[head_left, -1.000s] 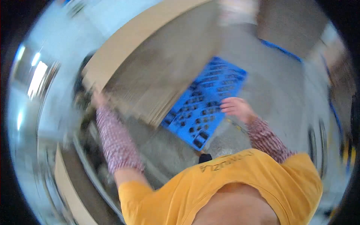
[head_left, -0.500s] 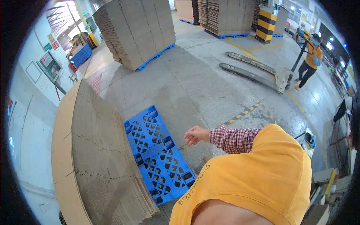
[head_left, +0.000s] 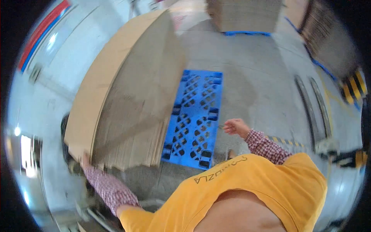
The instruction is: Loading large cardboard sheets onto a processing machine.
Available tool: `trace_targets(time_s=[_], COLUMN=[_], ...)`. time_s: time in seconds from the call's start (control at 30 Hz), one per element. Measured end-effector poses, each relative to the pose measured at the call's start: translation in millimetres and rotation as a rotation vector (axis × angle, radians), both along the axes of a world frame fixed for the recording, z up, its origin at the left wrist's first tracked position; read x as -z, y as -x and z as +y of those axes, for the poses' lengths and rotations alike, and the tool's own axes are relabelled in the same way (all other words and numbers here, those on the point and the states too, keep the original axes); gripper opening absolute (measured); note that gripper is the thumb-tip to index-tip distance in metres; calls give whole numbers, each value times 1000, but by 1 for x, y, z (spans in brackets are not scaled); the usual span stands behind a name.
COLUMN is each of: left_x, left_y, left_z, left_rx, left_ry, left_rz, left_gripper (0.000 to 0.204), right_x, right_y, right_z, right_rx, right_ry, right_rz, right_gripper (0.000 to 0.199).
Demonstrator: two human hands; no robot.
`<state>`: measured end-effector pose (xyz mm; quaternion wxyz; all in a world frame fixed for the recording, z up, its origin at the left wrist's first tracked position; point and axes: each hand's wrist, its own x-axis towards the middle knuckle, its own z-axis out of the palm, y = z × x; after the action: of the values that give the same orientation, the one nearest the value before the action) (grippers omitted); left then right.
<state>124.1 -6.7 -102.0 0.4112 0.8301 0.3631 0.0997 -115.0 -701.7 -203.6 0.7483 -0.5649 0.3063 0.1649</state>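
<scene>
A tall stack of flat brown cardboard sheets [head_left: 135, 96] stands to my left, its top sheet [head_left: 112, 58] lighter than its layered side. My left hand [head_left: 85, 159] is at the near corner of that top sheet, seemingly touching it; motion blur smears its fingers. Beside the stack, a blue plastic pallet [head_left: 196, 112] with a lattice deck lies on the floor with nothing on it. My right hand [head_left: 236, 127] hangs in the air just right of the pallet, empty, its fingers loosely bent and a little apart.
More cardboard stacks [head_left: 247, 15] stand on blue pallets at the back and far right. Pallet jack forks [head_left: 309, 104] lie on the floor at the right, near a person [head_left: 351, 158] and a black-and-yellow post [head_left: 353, 88]. A pale wall [head_left: 50, 89] runs along the left.
The view has swung left, so the stack and pallet sit farther right in it. My left arm has come into view, its hand at the stack's near corner. My right hand stays empty.
</scene>
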Motion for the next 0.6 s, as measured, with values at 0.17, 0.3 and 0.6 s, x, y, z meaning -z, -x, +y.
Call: trace_targets(time_s=[0.17,0.3,0.6], left_x=[-14,-23,-33], left_y=[24,47,51], left_z=[-23,15,29], left_rx=[-38,-34,-145], left_ry=[104,-103,-192], left_rz=[-231,-73,13], left_gripper=[59,70,75], right_x=[-8,-32,-9], right_y=[-9,-13,-9], right_z=[13,36,23], right_rx=[-61,-138,-81], right_ry=[-39,-100,-122], right_rz=[-4,-39,3], right_gripper=[30,30,30])
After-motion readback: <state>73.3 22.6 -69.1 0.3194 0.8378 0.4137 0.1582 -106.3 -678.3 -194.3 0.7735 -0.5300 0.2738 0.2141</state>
